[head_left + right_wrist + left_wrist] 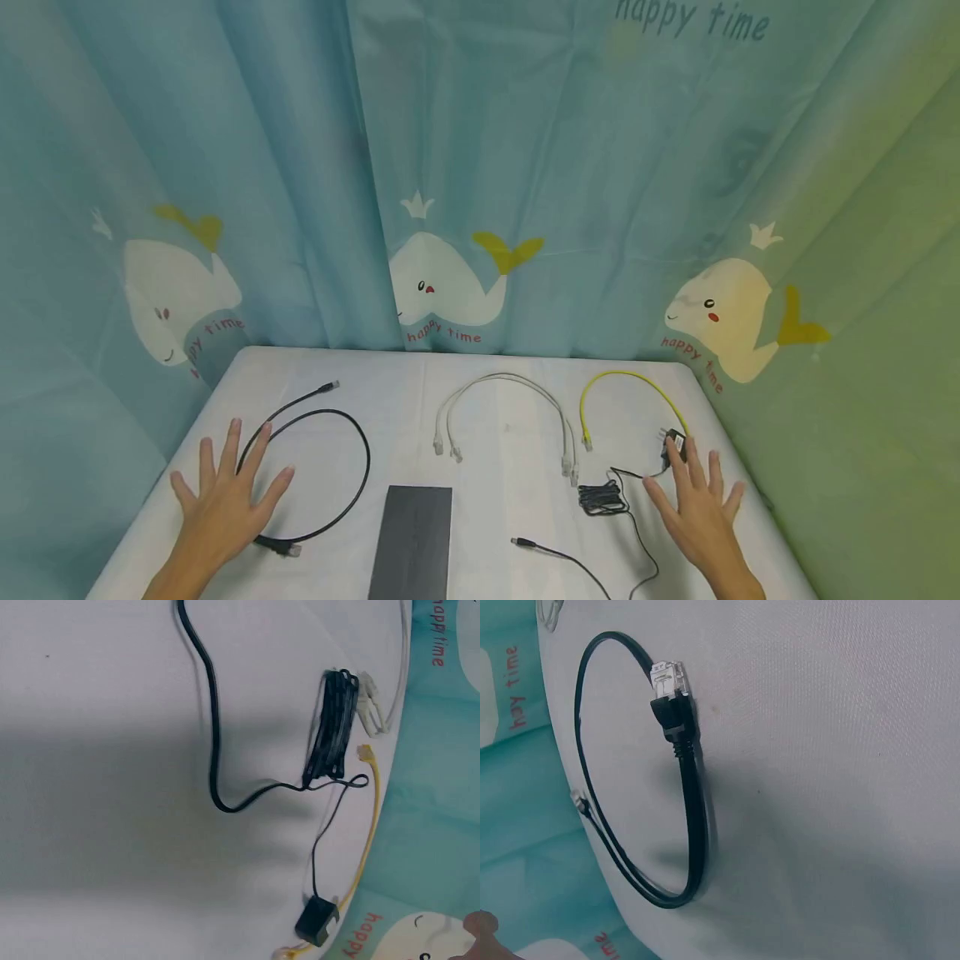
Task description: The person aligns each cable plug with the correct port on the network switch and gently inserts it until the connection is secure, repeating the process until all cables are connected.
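My left hand (225, 504), fingers spread and holding nothing, hovers over part of a black network cable (369, 454). That cable lies in a loop; in the left wrist view its clear-tipped plug (671, 694) shows close up. On the right, my right hand (703, 512) is also spread with nothing in it. Its fingertips overlap the black power adapter (316, 921) in the head view; whether they touch cannot be told. The adapter's thin cord runs to a bundled coil (600, 498) and on to a small round plug (525, 543).
A dark flat box (412, 542) lies at the table's front middle, cut off by the frame. Pale grey network cables (498, 377) arch behind it. A yellow network cable (630, 372) curves at the back right. Printed curtains (585, 167) surround the white table (502, 517).
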A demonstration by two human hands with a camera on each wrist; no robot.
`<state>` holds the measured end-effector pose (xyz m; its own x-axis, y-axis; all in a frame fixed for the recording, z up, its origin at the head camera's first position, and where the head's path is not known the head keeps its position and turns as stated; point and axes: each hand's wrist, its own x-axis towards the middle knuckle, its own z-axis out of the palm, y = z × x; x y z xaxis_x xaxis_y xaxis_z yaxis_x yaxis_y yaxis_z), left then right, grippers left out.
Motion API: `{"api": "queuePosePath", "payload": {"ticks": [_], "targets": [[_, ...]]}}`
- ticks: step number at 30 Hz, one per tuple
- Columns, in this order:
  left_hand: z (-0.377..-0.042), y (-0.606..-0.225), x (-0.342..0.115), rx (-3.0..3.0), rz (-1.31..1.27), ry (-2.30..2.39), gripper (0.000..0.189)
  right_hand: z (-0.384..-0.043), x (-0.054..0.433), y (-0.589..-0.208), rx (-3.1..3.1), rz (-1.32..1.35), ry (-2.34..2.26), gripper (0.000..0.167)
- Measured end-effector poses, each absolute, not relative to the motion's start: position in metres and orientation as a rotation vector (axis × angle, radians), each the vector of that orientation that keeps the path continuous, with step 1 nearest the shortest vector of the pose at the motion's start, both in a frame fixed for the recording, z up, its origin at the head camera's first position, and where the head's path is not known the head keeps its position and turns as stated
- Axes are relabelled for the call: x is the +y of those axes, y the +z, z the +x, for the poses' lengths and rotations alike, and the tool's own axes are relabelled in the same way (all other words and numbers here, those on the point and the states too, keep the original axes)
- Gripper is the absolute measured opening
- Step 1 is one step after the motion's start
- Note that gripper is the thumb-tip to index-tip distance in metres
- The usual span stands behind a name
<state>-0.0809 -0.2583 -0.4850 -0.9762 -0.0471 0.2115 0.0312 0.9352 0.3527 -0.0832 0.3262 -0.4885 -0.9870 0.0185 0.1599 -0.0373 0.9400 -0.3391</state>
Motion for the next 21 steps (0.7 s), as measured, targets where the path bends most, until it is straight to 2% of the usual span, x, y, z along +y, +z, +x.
{"api": "queuePosePath", "payload": {"ticks": [6, 9, 16, 21], "targets": [[-0.078, -0.493, -0.247, -2.854, -0.077, -0.592, 0.080, -0.078, 0.302, -0.502, -2.799, 0.145, 0.543, 0.063], [-0.071, -0.503, -0.230, -2.829, -0.219, -0.629, 0.084, -0.073, 0.283, -0.516, -2.725, 0.248, 0.581, 0.054], [-0.061, -0.531, -0.186, -2.680, -0.658, -0.788, 0.090, -0.062, 0.243, -0.540, -2.920, 0.409, 0.777, 0.043], [-0.055, -0.542, -0.168, -2.681, -0.797, -0.908, 0.087, -0.064, 0.230, -0.547, -3.042, 0.571, 0.903, 0.041]]}}
